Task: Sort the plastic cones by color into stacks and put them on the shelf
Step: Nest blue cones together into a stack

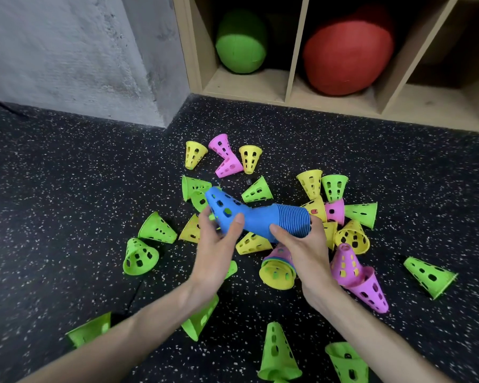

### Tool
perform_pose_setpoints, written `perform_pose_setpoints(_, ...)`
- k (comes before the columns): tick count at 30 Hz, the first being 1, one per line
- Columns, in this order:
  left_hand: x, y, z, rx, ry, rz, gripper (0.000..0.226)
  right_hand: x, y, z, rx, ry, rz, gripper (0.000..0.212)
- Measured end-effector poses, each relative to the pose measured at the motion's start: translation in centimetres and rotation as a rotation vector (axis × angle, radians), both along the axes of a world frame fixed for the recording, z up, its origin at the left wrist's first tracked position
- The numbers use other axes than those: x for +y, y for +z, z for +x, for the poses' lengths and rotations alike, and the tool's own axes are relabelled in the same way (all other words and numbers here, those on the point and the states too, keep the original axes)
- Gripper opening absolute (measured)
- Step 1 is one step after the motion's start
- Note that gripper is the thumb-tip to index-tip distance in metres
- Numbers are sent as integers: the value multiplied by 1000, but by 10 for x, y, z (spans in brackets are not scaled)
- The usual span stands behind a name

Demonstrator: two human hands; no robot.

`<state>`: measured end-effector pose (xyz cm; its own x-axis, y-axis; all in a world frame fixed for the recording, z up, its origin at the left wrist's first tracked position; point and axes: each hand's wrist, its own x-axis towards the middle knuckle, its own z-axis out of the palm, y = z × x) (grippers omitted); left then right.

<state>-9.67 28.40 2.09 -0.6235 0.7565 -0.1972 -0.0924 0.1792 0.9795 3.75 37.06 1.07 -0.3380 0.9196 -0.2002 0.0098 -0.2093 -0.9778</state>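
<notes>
A long stack of blue cones (260,217) lies sideways in both my hands above the floor. My left hand (219,250) grips its narrow tip end, where holes show. My right hand (304,250) grips the wide end with its ribbed rims. Loose green cones (156,229), yellow cones (250,158) and pink cones (224,153) lie scattered on the floor under and around the stack. A wooden shelf (291,76) with open compartments stands at the back right.
A green ball (239,51) and a red ball (346,56) fill two shelf compartments; the rightmost one (454,103) shows bare wood. A grey concrete wall (80,56) juts out at the left. The floor is black speckled rubber (53,189).
</notes>
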Motion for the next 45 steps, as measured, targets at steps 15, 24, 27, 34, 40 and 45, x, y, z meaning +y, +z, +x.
perform_pose_setpoints(15, 1, -1, -2, 43, -125, 124, 78, -1, 9, 13, 116, 64, -199, 33)
perform_pose_setpoints(24, -4, 0, -8, 138, -181, 188, 62, -11, 22, 11, -18, 102, -140, 29)
perform_pose_setpoints(27, -12, 12, -6, 181, -215, 243, 61, -21, 38, 15, -132, 116, -63, 26)
perform_pose_setpoints(34, -52, 66, 4, 285, -239, 392, 72, -72, 112, 31, -300, 170, 172, 27)
perform_pose_setpoints(40, -120, 118, 9, 358, -242, 390, 70, -124, 158, 43, -284, 249, 132, 29)
perform_pose_setpoints(45, -164, 122, 1, 417, -260, 290, 70, -152, 158, 39, -308, 350, 83, 33)
